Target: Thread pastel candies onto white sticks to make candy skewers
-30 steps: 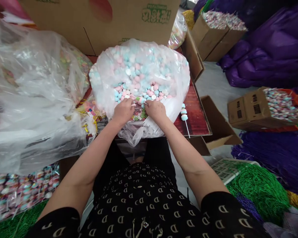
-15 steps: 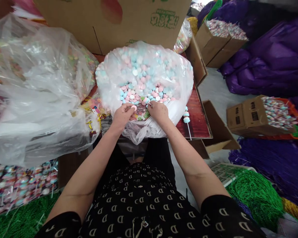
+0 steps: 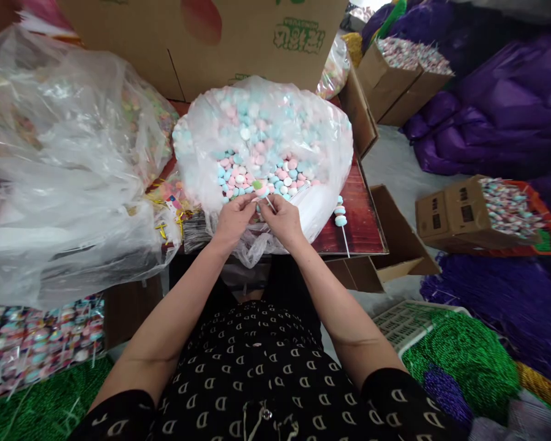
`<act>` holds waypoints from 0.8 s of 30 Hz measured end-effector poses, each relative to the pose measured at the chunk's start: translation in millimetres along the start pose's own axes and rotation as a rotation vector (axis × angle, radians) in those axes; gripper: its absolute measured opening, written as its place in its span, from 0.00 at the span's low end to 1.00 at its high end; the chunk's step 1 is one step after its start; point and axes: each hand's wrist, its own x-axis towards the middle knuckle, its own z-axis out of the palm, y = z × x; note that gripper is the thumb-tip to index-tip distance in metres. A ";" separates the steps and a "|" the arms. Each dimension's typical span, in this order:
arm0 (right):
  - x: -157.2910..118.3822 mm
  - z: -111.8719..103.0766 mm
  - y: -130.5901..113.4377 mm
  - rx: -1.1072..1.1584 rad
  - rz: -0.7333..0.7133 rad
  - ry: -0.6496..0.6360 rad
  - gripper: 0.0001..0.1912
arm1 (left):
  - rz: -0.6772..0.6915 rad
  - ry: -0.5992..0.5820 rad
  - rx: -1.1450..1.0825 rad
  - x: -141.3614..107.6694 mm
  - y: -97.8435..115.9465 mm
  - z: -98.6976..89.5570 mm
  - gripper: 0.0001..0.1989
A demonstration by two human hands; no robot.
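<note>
The left hand [image 3: 235, 220] pinches a pale candy [image 3: 256, 201], the right hand [image 3: 283, 222] a white stick [image 3: 270, 205]; loose candies [image 3: 239, 179] lie just past.

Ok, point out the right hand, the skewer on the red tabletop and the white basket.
Right hand [image 3: 283, 220], head view: back of the hand.
Skewer [image 3: 340, 211], head view: its stacked pieces.
White basket [image 3: 398, 323], head view: its slatted wall.

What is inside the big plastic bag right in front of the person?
Small pink, blue and white pieces show in the bag. Cloudy plastic blurs some; anything deeper or behind the left hand and right hand is covered.
</note>
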 end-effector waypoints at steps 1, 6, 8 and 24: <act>-0.9 0.4 0.9 0.031 0.018 0.007 0.14 | -0.005 -0.015 -0.030 -1.9 1.6 1.0 0.12; -5.6 -4.7 4.4 0.097 0.042 -0.006 0.17 | -0.014 -0.030 -0.108 -10.9 6.8 3.0 0.13; -9.3 -6.4 4.9 0.106 0.041 0.001 0.16 | 0.015 -0.003 -0.105 -13.5 6.7 3.1 0.13; -11.1 -2.6 0.0 0.222 0.063 -0.005 0.16 | 0.203 0.019 0.090 -28.4 -2.2 2.5 0.09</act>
